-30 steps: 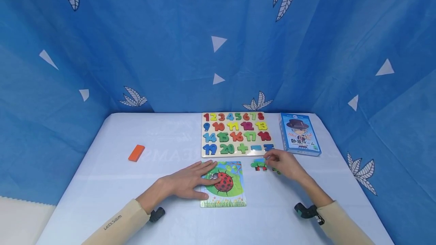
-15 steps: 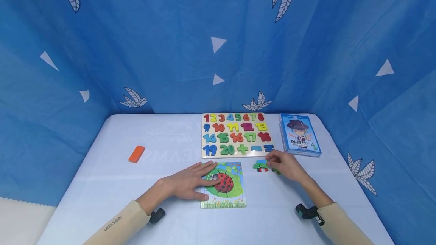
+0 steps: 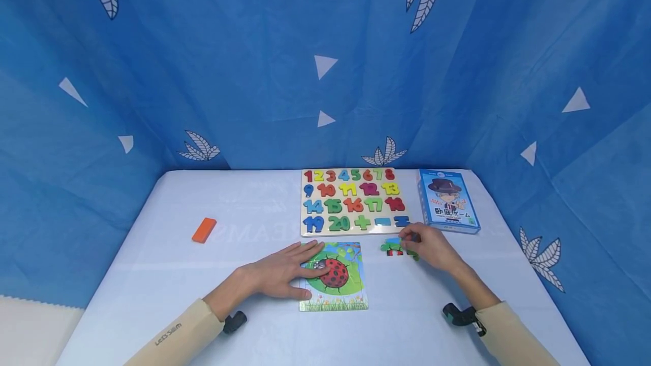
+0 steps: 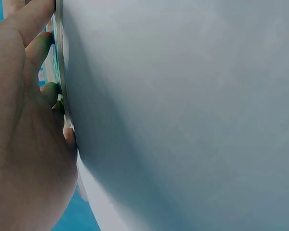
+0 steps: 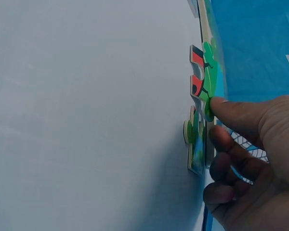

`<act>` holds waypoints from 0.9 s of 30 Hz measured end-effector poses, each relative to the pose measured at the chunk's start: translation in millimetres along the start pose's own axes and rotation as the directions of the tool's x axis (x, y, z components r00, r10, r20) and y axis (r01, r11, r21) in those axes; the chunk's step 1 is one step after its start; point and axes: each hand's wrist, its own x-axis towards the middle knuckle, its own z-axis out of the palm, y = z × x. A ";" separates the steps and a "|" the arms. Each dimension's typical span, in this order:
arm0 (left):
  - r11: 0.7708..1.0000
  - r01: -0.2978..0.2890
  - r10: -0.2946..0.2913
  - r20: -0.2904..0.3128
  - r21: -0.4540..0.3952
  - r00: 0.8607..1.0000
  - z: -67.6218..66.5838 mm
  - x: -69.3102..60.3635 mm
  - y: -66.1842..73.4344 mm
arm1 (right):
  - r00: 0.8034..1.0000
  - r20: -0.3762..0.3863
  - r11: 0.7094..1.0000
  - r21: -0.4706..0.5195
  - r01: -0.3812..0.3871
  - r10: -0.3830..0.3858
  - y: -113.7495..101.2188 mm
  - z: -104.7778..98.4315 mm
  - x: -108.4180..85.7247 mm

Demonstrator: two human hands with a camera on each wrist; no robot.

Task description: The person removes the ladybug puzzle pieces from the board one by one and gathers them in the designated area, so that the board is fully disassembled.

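Observation:
My left hand (image 3: 282, 273) lies flat with spread fingers on the left part of a ladybug puzzle (image 3: 341, 299); its palm and fingertips at the puzzle's edge show in the left wrist view. Between thumb and fingers, my right hand (image 3: 429, 246) pinches a green, red and blue puzzle piece (image 3: 391, 246), just right of the puzzle. In the right wrist view the thumb of the right hand (image 5: 260, 149) presses on the end of this piece (image 5: 209, 77). Another green and blue piece (image 5: 196, 149) lies beside it, partly under the fingers in the head view.
Behind the puzzle lies a number board (image 3: 356, 234) with coloured numerals. A blue game box (image 3: 448, 202) is at the back right, right of the board. An orange block (image 3: 204, 230) rests on the left part of the white table (image 3: 254, 196).
My right hand has shifted slightly to the right, and the pinched piece has moved right with it, nearer the other piece. The left hand has stayed on the puzzle.

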 end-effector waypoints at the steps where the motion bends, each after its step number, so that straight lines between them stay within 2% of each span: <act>1: 1.000 0.000 0.000 0.001 0.000 1.000 0.1 -0.1 0.0 | 1.000 -0.001 1.000 -0.008 -0.002 0.002 0.3 0.0 0.1; 20: 1.000 0.006 -0.005 0.007 -0.012 1.000 -1.9 -0.9 1.9 | 1.000 -0.013 0.999 -0.034 0.009 -0.009 3.0 2.1 -0.5; 27: 1.000 0.011 -0.011 0.015 -0.009 1.000 -0.3 -0.3 1.3 | 0.999 -0.017 0.998 -0.056 0.034 -0.035 3.3 2.5 -1.5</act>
